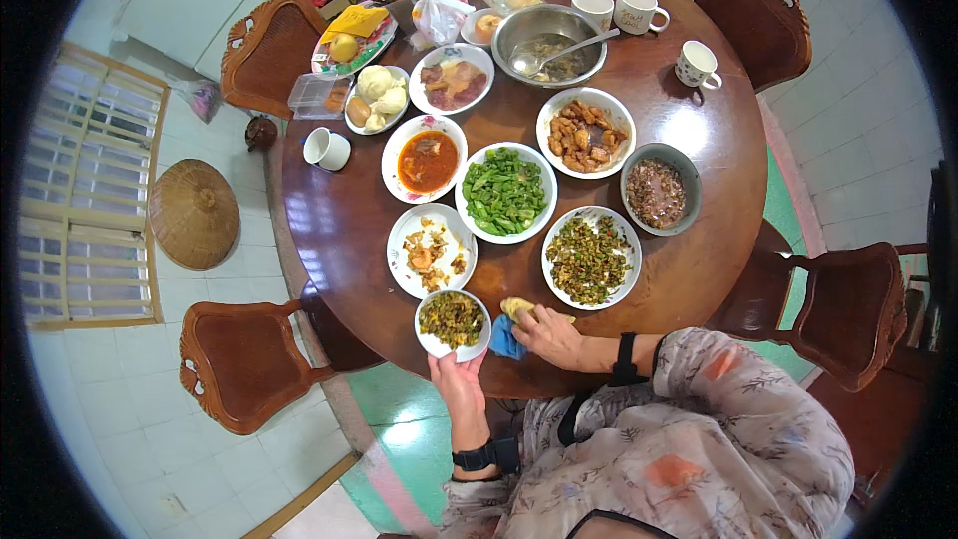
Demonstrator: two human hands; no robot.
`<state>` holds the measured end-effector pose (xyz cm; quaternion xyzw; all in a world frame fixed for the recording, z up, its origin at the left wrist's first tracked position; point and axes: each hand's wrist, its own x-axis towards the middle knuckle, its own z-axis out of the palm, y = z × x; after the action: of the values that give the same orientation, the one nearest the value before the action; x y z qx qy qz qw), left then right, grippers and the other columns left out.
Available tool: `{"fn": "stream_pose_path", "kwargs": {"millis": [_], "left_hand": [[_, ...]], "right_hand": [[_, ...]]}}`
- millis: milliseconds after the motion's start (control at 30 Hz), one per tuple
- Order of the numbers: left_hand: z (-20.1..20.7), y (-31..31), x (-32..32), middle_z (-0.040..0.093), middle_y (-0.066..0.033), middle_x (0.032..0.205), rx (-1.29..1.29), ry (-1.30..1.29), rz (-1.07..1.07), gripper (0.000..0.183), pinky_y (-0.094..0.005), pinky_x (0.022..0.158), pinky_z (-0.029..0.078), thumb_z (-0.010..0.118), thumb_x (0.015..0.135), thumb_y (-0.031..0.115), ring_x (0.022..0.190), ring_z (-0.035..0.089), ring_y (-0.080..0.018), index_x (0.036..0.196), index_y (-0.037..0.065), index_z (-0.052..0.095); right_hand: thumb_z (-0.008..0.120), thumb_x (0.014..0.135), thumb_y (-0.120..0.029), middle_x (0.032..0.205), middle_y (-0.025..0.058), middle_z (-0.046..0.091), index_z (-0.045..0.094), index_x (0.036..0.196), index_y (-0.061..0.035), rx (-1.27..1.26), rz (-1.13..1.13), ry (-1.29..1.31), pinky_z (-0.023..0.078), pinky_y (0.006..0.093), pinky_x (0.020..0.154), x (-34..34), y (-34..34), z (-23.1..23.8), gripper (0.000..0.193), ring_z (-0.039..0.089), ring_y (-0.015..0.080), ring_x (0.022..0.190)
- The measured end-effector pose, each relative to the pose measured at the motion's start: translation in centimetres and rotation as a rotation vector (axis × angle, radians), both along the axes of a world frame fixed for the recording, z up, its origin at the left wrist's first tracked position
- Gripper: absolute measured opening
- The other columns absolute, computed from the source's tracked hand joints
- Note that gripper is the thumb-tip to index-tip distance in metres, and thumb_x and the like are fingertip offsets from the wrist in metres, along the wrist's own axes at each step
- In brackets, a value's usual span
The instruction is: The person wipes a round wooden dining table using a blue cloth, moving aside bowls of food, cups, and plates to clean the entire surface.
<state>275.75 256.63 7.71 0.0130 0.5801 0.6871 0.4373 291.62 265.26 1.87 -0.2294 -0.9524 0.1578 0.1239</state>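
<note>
My left hand holds a small white bowl from below and the side, at the table's near edge. Chopped green-and-yellow food fills it. Just right of the bowl, my right hand is closed on a blue and yellow cloth, pressed to the tabletop. Beyond my left hand stands a white plate with a few brown food pieces. A white plate of chopped green food lies beyond my right hand.
The round wooden table carries green peppers, red soup, browned meat, a grey bowl and a metal pot with a ladle. Several mugs stand around the far side. Wooden chairs surround the table.
</note>
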Motion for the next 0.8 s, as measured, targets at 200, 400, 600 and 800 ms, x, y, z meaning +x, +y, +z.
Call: {"fn": "stream_pose_path", "kwargs": {"millis": [200, 400, 600, 800], "left_hand": [[1.5, -1.1, -0.9, 0.047, -0.0213, 0.122, -0.03, 0.02, -0.034, 0.045, -0.0474, 0.081, 0.054, 0.038, 0.085, 0.008, 0.104, 0.056, -0.0376, 0.128, -0.001, 0.031], [-0.7, 1.1, -0.1, 0.047, -0.0205, 0.122, 0.032, -0.1, -0.159, 0.049, -0.0473, 0.084, 0.053, 0.041, 0.082, 0.006, 0.106, 0.055, -0.037, 0.13, 0.001, 0.031], [-4.4, 3.8, 1.2, 0.04, -0.019, 0.129, 0.047, -0.186, -0.244, 0.053, -0.0495, 0.089, 0.048, 0.04, 0.084, 0.006, 0.114, 0.049, -0.0366, 0.135, 0.005, 0.026], [-6.4, 4.0, 1.5, 0.04, -0.0188, 0.13, 0.035, -0.213, -0.218, 0.054, -0.0498, 0.089, 0.048, 0.04, 0.083, 0.006, 0.115, 0.048, -0.037, 0.135, 0.007, 0.027]], "right_hand": [[0.053, 0.073, -0.009, 0.104, 0.0202, 0.05, 0.056, 0.102, 0.0023, 0.072, -0.384, -0.099, 0.046, 0.0335, 0.068, -4.7, 3.4, -0.8, 0.031, 0.051, 0.0278, 0.082], [0.052, 0.075, -0.012, 0.107, 0.0221, 0.049, 0.057, 0.103, 0.0043, 0.187, -0.236, -0.054, 0.049, 0.0321, 0.067, -3.4, 2.4, -2.6, 0.033, 0.053, 0.0297, 0.087], [0.055, 0.076, -0.018, 0.095, 0.0067, 0.049, 0.062, 0.081, -0.0148, -0.007, 0.156, -0.096, 0.049, 0.0313, 0.062, 6.5, -0.4, -1.0, 0.01, 0.051, 0.0252, 0.084], [0.061, 0.07, -0.013, 0.115, 0.0097, 0.047, 0.062, 0.102, -0.0171, -0.244, -0.186, -0.394, 0.051, 0.0363, 0.073, 17.4, 1.9, 2.5, 0.032, 0.049, 0.0296, 0.092]]}}
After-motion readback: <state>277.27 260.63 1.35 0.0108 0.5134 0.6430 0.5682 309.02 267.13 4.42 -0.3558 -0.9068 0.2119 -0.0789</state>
